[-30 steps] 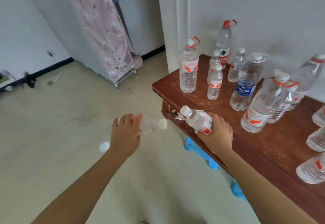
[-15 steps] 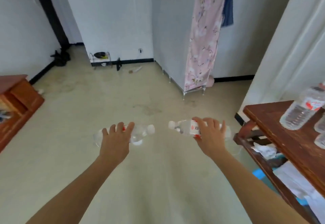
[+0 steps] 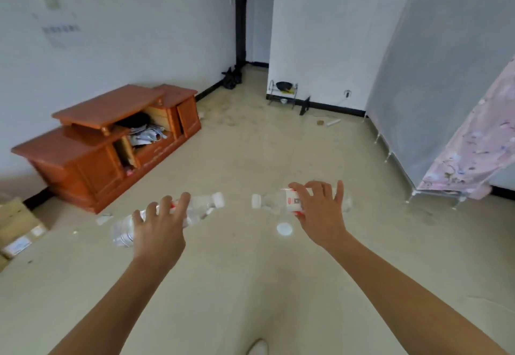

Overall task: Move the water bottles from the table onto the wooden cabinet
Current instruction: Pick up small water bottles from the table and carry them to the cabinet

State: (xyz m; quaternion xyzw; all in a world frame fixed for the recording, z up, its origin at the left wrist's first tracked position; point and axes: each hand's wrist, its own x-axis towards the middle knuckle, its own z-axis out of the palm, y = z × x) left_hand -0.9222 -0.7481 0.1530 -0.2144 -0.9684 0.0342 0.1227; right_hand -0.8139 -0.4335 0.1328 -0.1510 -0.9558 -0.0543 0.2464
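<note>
Head view: turned off the table, now out of frame; facing wooden cabinet (image 3: pixel 92 148), ahead-left, well apart. Carrying leg, placing not yet begun. Left grip (image 3: pixel 158 232) curled round left water bottle (image 3: pixel 202 207), right grip (image 3: pixel 320 215) round right water bottle (image 3: pixel 292 201), both horizontal. Clear bodies blurred, partly hidden by grips; white disc (image 3: pixel 284 228) below right bottle unidentifiable.

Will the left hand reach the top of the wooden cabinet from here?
Probably not yet. The left hand, holding a bottle, is well short of the wooden cabinet; only floor lies between.
</note>
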